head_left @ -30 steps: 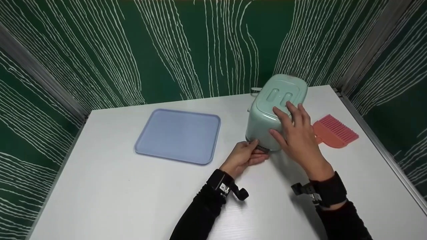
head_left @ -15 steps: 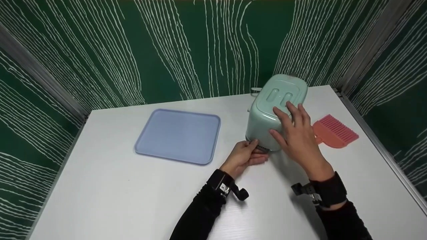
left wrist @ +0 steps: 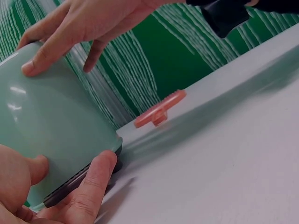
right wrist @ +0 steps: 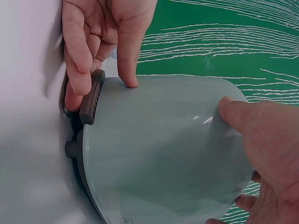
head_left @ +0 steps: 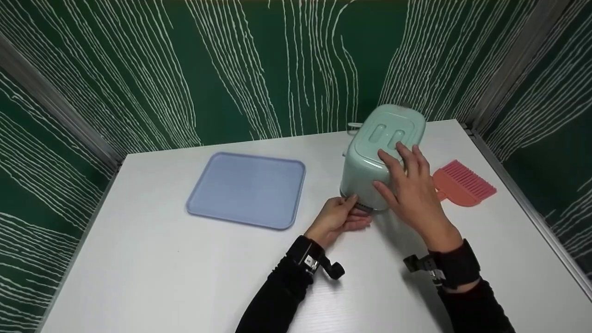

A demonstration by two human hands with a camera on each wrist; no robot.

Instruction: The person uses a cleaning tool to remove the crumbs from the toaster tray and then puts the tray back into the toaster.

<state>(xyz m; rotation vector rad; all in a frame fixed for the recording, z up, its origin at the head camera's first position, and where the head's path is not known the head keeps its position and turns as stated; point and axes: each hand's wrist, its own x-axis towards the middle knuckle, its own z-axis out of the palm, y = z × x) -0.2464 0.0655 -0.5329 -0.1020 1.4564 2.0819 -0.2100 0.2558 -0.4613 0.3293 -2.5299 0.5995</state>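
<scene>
A mint-green toaster (head_left: 367,178) stands near the table's back right, its top showing two raised oblong ridges. My left hand (head_left: 336,216) pinches the toaster's lower front edge; in the right wrist view its thumb (right wrist: 128,60) lies on the green wall and its fingers reach under a dark ribbed strip (right wrist: 92,98) at the base. Across the top front corner rests my right hand (head_left: 414,196), fingers spread over the top and thumb (left wrist: 51,53) on the near end. A dark foot (right wrist: 71,149) shows under the base.
A blue rectangular tray (head_left: 247,189) lies flat to the left. Right of the toaster is a coral comb-like piece with pink teeth (head_left: 464,183). The white table (head_left: 152,268) meets green walls with white lines. A white loop (head_left: 355,126) sticks out behind the toaster.
</scene>
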